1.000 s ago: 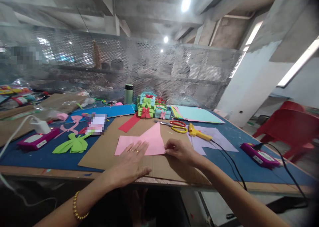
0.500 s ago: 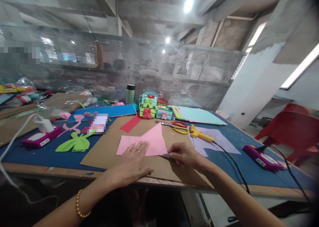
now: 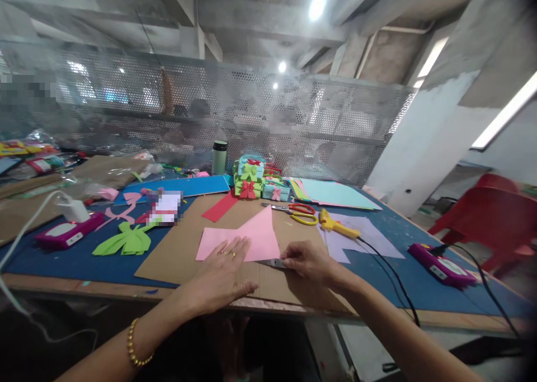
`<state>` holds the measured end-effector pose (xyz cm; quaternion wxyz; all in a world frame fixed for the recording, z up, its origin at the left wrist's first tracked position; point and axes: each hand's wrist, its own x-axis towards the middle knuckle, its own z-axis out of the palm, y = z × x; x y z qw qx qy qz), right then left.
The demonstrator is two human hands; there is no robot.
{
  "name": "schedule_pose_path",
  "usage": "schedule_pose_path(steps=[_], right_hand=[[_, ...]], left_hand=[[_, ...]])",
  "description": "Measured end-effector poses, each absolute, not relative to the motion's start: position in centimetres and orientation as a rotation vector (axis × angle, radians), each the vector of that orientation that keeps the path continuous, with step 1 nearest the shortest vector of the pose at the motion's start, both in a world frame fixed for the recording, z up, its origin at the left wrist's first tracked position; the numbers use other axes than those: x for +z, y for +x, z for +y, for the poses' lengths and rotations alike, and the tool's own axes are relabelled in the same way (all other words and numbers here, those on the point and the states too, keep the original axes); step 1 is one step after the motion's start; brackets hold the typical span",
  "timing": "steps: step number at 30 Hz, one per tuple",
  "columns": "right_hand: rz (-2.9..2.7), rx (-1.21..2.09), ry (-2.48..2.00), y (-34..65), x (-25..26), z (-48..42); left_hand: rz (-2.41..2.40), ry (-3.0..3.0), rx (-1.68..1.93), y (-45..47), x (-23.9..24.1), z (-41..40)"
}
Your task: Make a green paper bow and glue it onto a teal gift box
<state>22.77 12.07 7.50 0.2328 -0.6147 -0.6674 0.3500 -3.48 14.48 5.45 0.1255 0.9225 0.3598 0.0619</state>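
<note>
A sheet of pink paper (image 3: pixel 262 237), with a pointed part rising at its upper right, lies on brown cardboard (image 3: pixel 176 242). My left hand (image 3: pixel 224 264) rests flat on it, fingers stretched out, and its thumb reaches over the cardboard. By the paper's lower right corner, my right hand (image 3: pixel 305 260) is closed on a thin metal knife (image 3: pixel 275 263). Its blade points left along the paper's lower edge. The handle is mostly hidden by my fingers.
Beyond the paper lie scissors (image 3: pixel 302 208), a red strip (image 3: pixel 220 205) and small paper boxes (image 3: pixel 248 179). A yellow glue gun (image 3: pixel 338 227) on lilac paper trails a black cable to the right. Green paper pieces (image 3: pixel 126 240) and a purple power strip (image 3: pixel 69 231) are at left.
The knife has come out from beneath the paper's lower right edge, so more of its blade shows. My left hand and the paper have stayed almost still.
</note>
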Motion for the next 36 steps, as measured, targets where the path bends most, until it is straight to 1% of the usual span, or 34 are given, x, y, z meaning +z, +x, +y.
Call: schedule_pose_path(steps=[12, 23, 26, 29, 32, 36], right_hand=[[-1.894, 0.979, -1.684, 20.5, 8.0, 11.8], [-1.955, 0.845, -1.732, 19.7, 8.1, 12.0], [-1.992, 0.789, -1.715, 19.8, 7.8, 12.1], [-2.034, 0.744, -1.737, 19.9, 7.8, 12.1], [-2.057, 0.717, -1.767, 19.8, 7.8, 12.1], [-2.073, 0.692, -1.744, 20.0, 7.8, 12.1]], left_hand=[[1.064, 2.649, 0.144, -3.5, 5.7, 14.3], [1.008, 2.599, 0.189, -3.7, 6.1, 14.2], [0.997, 2.497, 0.273, -4.2, 6.2, 14.7], [1.034, 2.384, 0.489, -4.8, 6.1, 16.3], [0.932, 2.505, 0.606, -5.6, 6.0, 18.7], [0.729, 2.775, 0.501, -7.2, 6.1, 21.3]])
